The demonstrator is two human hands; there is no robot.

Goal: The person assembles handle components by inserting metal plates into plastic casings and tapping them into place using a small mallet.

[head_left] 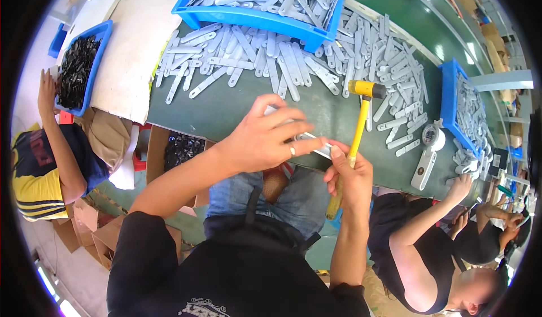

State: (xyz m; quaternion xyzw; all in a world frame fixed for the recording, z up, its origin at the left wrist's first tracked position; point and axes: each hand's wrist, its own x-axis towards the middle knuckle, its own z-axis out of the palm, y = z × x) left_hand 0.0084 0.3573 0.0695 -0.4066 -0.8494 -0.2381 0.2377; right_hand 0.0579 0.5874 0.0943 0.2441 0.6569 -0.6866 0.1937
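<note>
My left hand [265, 133], a ring on one finger, is closed around a pale grey flat strip [320, 146] with rounded ends. The fingers cover much of the strip and are slightly blurred. A hammer [357, 130] with a yellow handle and a yellow-and-black head stands head-up in my right hand [351, 176]. The right thumb and forefinger are also at the strip's right end. Both hands are over the near edge of the green table [226, 111]. Beyond them lies a spread pile of similar grey strips [254, 57].
A blue bin [248, 17] full of strips stands at the back, another blue bin [451, 96] at right. A blue tray [104, 46] of dark parts is at left, a box [155, 153] below. Near the right edge lies a round-dial device [432, 139]. People work on both sides.
</note>
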